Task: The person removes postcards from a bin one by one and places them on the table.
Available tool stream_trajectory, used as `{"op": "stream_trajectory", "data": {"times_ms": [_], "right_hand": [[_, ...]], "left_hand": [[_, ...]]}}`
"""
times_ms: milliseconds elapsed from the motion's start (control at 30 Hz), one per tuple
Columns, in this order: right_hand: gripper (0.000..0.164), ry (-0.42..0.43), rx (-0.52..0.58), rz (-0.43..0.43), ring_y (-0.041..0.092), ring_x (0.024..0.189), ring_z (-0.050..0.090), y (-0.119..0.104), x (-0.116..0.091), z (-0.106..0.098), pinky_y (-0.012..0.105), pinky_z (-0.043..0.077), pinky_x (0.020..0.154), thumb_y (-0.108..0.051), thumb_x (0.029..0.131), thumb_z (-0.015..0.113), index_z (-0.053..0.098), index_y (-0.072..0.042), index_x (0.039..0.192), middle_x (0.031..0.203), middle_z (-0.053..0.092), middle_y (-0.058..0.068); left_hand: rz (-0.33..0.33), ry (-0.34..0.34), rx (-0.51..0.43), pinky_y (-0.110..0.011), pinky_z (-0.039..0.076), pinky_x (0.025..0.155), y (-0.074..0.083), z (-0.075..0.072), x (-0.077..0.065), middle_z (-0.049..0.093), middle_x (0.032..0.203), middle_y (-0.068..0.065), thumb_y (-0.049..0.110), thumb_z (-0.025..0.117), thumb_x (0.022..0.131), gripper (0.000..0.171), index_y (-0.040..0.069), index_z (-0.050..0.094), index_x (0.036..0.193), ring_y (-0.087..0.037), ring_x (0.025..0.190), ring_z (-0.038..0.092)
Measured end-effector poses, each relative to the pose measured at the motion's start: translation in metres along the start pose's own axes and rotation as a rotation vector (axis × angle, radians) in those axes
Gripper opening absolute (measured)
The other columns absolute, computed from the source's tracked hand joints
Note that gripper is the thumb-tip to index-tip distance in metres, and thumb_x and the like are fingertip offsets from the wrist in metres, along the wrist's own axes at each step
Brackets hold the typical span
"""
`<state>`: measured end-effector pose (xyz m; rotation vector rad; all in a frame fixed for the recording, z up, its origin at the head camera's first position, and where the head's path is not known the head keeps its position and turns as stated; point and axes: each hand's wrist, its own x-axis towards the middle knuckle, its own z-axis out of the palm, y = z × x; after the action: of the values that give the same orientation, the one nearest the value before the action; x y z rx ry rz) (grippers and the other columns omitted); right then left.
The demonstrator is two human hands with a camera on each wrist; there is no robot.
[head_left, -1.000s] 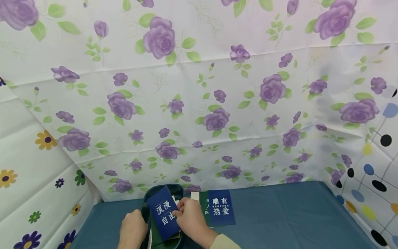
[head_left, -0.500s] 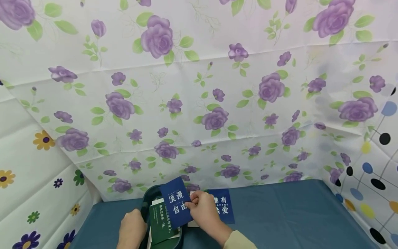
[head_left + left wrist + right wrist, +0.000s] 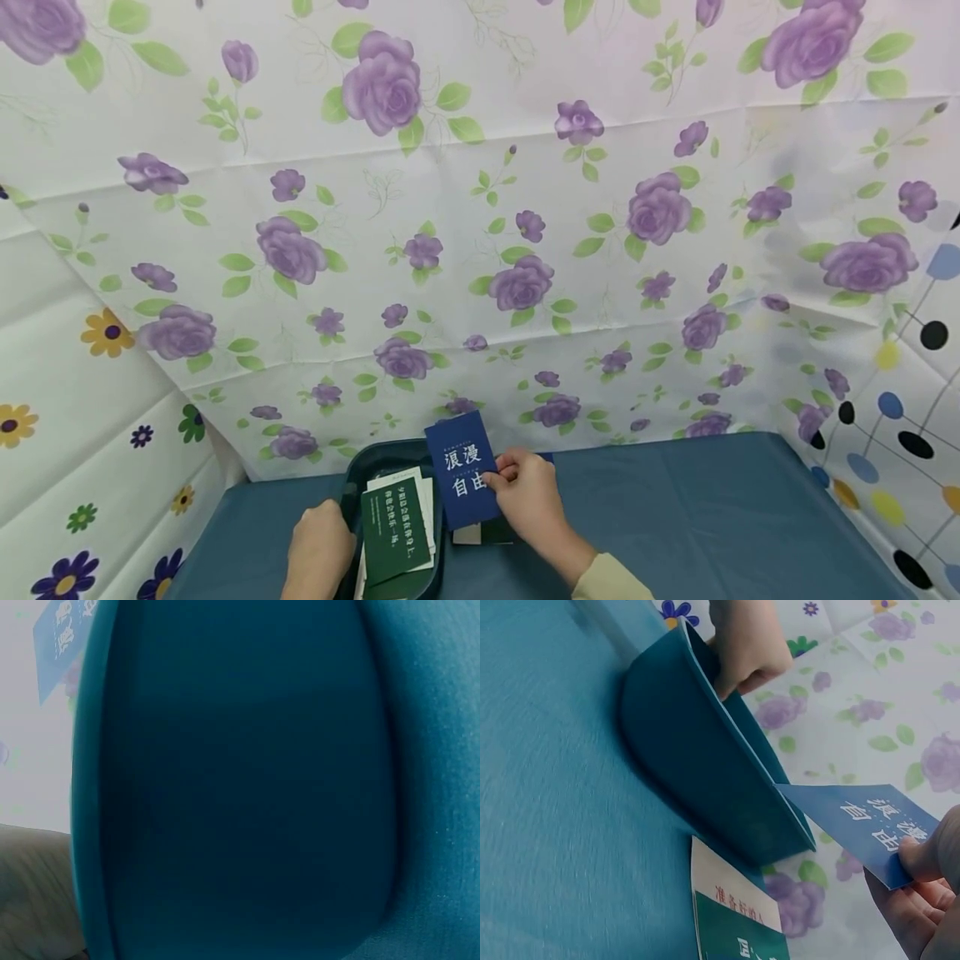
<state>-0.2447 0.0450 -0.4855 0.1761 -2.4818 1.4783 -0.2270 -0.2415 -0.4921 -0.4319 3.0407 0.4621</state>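
Note:
In the head view, my right hand [image 3: 534, 497] pinches the lower right side of a blue card [image 3: 459, 468] with white Chinese characters. The card is held up beside a dark teal plastic basin [image 3: 697, 765], its near corner by the rim in the right wrist view. My left hand [image 3: 318, 550] grips the basin's left rim, fingers curled over into it. Inside the basin lies a stack of cards, a green card [image 3: 395, 531] with white writing on top. The left wrist view shows mostly the basin's outer wall [image 3: 240, 787].
Right of the basin, several cards lie on the blue-green tabletop [image 3: 675, 525], among them a beige card [image 3: 731, 881] and a green card [image 3: 739, 930]. My right hand and the blue card partly cover them. A floral sheet [image 3: 450, 333] hangs behind.
My right hand has lifted the blue card off the basin's stack and carried it right, past the rim, uncovering the green card beneath. The left hand stays at the rim.

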Motion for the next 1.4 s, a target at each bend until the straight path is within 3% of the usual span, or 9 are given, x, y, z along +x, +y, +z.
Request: {"op": "stream_trajectory", "data": {"times_ms": [400, 667, 833, 1400], "right_hand": [[0.018, 0.086, -0.015, 0.092, 0.011, 0.057, 0.053, 0.022, 0.006, -0.03, 0.027, 0.045, 0.051, -0.023, 0.079, 0.073, 0.061, -0.011, 0.086, 0.072, 0.056, -0.003], [0.02, 0.151, -0.071, 0.152, 0.01, 0.057, 0.053, 0.046, 0.01, -0.049, 0.028, 0.044, 0.051, -0.024, 0.078, 0.074, 0.061, -0.011, 0.084, 0.067, 0.056, -0.004], [0.021, 0.182, -0.103, 0.205, 0.01, 0.058, 0.054, 0.06, 0.01, -0.055, 0.028, 0.045, 0.052, -0.024, 0.078, 0.074, 0.063, -0.009, 0.086, 0.067, 0.057, -0.004], [0.023, 0.145, -0.193, 0.306, 0.01, 0.059, 0.056, 0.086, 0.003, -0.069, 0.028, 0.046, 0.05, -0.021, 0.074, 0.077, 0.063, -0.005, 0.081, 0.064, 0.058, -0.003]], "left_hand": [[0.007, -0.03, -0.005, -0.045, 0.047, 0.058, 0.0, -0.003, -0.001, 0.053, 0.074, -0.013, 0.006, 0.065, 0.077, 0.012, 0.0, 0.055, 0.081, -0.034, 0.07, 0.057], [0.028, 0.034, -0.005, -0.047, 0.047, 0.059, 0.003, -0.005, -0.003, 0.055, 0.074, -0.016, 0.005, 0.064, 0.076, 0.011, -0.002, 0.056, 0.081, -0.037, 0.072, 0.058], [0.026, 0.028, -0.004, -0.046, 0.047, 0.056, 0.002, -0.005, -0.004, 0.054, 0.073, -0.015, 0.004, 0.063, 0.077, 0.01, -0.001, 0.056, 0.08, -0.035, 0.069, 0.058], [0.037, 0.03, -0.008, -0.046, 0.047, 0.055, -0.001, -0.002, -0.003, 0.055, 0.073, -0.015, 0.004, 0.063, 0.076, 0.009, -0.001, 0.056, 0.08, -0.035, 0.069, 0.058]]}}
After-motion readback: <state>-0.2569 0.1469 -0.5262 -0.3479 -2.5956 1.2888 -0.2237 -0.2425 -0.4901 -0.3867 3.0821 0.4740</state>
